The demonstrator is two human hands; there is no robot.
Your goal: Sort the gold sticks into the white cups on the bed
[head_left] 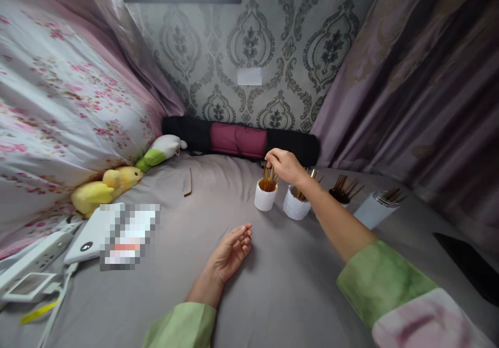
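My right hand [286,165] is over a white cup [265,199] holding several thin brown sticks [268,182]. Its fingers are closed in a pinch at the top of a stick; the fingertips are partly hidden. To the right stand a second white cup [296,208] with sticks, a dark container [339,196] partly behind my forearm, and a tilted white container [376,210], also with sticks. My left hand [233,252] rests on the grey sheet, palm partly up, fingers loosely curled and apart from the thumb, with nothing in it. A thin gold-brown bent rod [190,183] lies farther left.
A long black and maroon bag [238,139] lies against the wall. Plush toys [117,181], a white device [93,233] and a power strip [47,249] with cables are at the left. A dark flat object [470,265] lies at the right, with curtains beyond.
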